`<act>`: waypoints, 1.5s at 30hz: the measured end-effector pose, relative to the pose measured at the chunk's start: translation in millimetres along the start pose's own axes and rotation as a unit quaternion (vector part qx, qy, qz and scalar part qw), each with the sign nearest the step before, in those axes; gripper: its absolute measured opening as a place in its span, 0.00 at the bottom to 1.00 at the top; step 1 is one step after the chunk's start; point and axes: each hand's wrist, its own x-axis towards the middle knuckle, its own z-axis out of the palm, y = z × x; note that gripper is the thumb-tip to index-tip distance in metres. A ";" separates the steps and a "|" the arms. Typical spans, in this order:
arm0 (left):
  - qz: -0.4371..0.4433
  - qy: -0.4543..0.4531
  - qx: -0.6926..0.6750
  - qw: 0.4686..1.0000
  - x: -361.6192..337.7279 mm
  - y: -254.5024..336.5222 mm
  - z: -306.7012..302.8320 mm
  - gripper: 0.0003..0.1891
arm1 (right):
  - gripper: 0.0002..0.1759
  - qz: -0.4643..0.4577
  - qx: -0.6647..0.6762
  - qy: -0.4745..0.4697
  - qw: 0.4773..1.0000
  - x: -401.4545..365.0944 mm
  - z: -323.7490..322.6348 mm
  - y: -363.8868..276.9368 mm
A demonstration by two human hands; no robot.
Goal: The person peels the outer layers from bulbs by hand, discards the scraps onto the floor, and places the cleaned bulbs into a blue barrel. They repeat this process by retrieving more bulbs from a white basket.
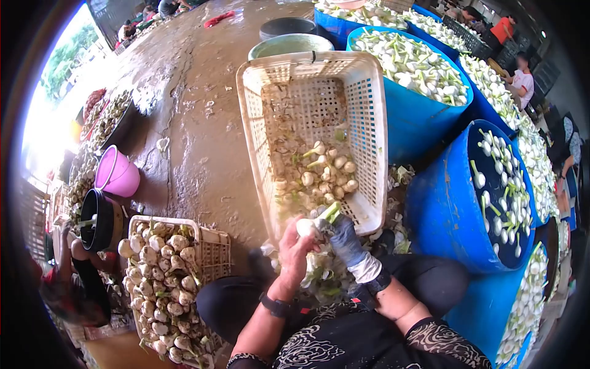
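Note:
My bare left hand [293,249] is closed around a white garlic bulb [305,227] with a short green stem. Close beside the bulb and its stem, my right hand [345,245] in a grey-blue glove has its fingers curled in. Whatever those fingers hold is hidden. Just beyond both hands stands a dirty white plastic crate [247,123], with a small heap of garlic bulbs [332,169] at its near end. Peelings and leaf scraps [322,273] lie below my hands, between my knees.
Left of me is a crate heaped with unpeeled bulbs [163,283]; beyond it are a black bucket [110,215] and a pink bucket [120,175]. Blue barrels [430,203] holding white bulbs line the right. Other people [522,83] sit at both sides. The floor [196,135] is wet.

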 end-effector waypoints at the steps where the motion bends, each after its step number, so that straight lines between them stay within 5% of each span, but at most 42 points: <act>1: 0.023 0.009 0.035 0.999 -2.8 -4.3 3.3 0.23 | 0.13 0.001 0.000 0.002 1.000 -1.2 2.0 1.8; 13: -0.062 -0.045 -0.062 0.995 -3.4 3.0 -12.3 0.24 | 0.08 -0.105 -0.108 -0.099 0.984 3.9 -11.7 -5.1; 15: -0.142 -0.022 -0.174 0.974 -1.3 3.4 -10.8 0.22 | 0.08 -0.098 -0.125 -0.096 0.983 2.8 -14.9 -1.5; 19: -0.226 -0.060 -0.124 0.964 2.4 3.7 -14.2 0.24 | 0.09 -0.106 -0.130 -0.047 0.985 3.4 -12.6 3.9; 23: -0.092 -0.024 0.037 0.995 -0.8 -3.9 -8.3 0.25 | 0.06 -0.082 -0.232 0.008 0.969 -3.4 -7.3 -11.9; 25: 0.083 -0.007 0.153 0.985 6.0 -11.7 -8.7 0.26 | 0.05 -0.090 -0.132 -0.036 0.987 -3.7 -5.0 -0.7; 27: 0.051 0.015 0.114 0.992 3.8 -8.9 -9.7 0.26 | 0.05 -0.129 -0.181 -0.024 0.975 -2.6 -10.3 1.6; 29: 0.052 0.027 0.088 0.994 1.1 -2.0 -5.2 0.21 | 0.05 -0.044 -0.113 0.043 0.992 -1.0 -12.3 -0.2; 32: 0.071 0.042 0.045 0.996 -2.7 2.8 3.0 0.19 | 0.04 -0.050 -0.143 0.075 0.986 0.7 -15.3 4.8; 35: 0.017 -0.107 -0.097 0.989 -4.7 12.1 -5.4 0.25 | 0.05 -0.009 -0.079 0.127 0.989 7.3 -20.8 19.2; 37: -0.010 -0.097 -0.130 0.987 -8.3 23.2 2.3 0.27 | 0.07 0.019 -0.100 0.058 0.993 7.0 -42.0 54.5; 38: -0.039 -0.082 -0.165 0.982 -10.5 24.7 4.4 0.29 | 0.11 -0.194 -0.390 -0.122 0.892 7.0 -51.4 73.4; 41: -0.015 -0.076 -0.089 0.993 -7.3 12.0 -6.4 0.33 | 0.16 -0.205 -0.366 -0.264 0.869 -16.3 -34.0 71.9; 43: -0.020 -0.046 -0.087 0.995 -8.3 13.5 -3.6 0.31 | 0.15 -0.206 -0.413 -0.226 0.858 -18.9 -32.0 39.9; 45: 0.007 -0.025 -0.045 0.999 -8.9 11.5 -2.6 0.32 | 0.16 -0.013 -0.306 -0.090 0.948 -13.7 -36.7 -4.5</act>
